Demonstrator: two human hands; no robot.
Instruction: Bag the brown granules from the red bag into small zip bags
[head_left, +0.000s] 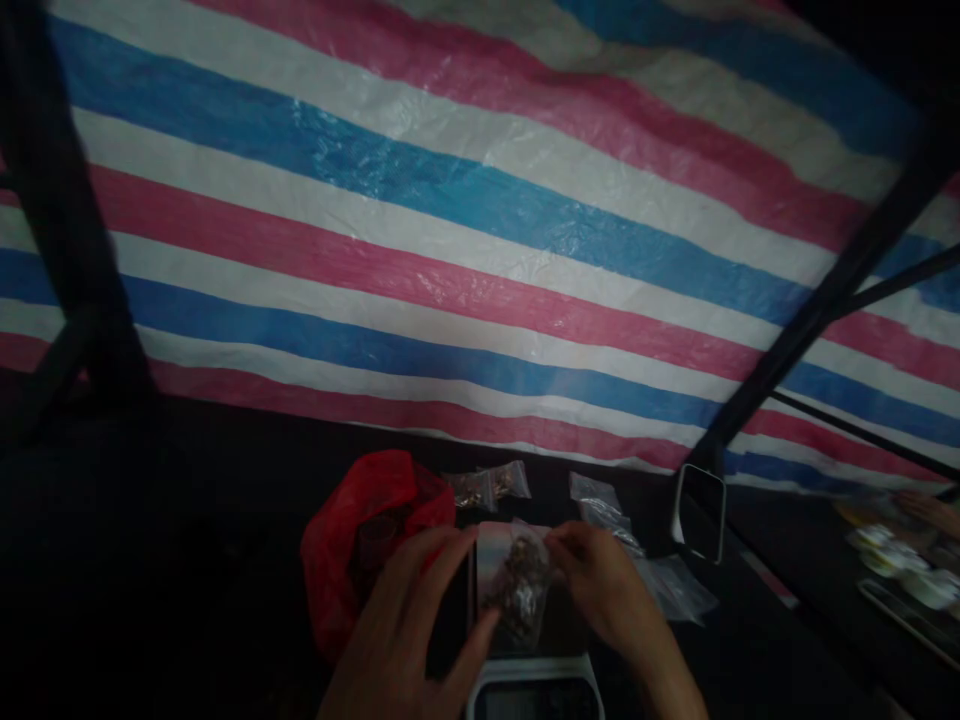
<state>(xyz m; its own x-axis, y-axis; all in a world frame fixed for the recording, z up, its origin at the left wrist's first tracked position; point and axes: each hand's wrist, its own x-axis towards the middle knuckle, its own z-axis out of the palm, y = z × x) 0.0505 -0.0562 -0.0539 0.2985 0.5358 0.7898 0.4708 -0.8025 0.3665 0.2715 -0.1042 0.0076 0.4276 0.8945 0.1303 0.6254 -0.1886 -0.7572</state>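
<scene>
A small clear plastic bag (525, 585) with brownish pieces in it is over the plate of a digital scale (536, 665); I cannot tell whether it rests there. My right hand (611, 590) pinches the bag's upper right edge. To the bag's left is my left hand (412, 620), its fingers and thumb spread apart; whether its thumb touches the bag is unclear. Behind my left hand, a red plastic bag (330, 560) gapes, its dark contents hard to make out. Two filled clear packets (487, 485) lie beyond the scale.
Flat clear bags (679, 590) lie on the dark table to the right, with a phone (701, 513) past them. Striped tarpaulin (450, 250) hangs behind, between dark posts. At the far right, a person's hand (930, 510) is near white items (900, 565).
</scene>
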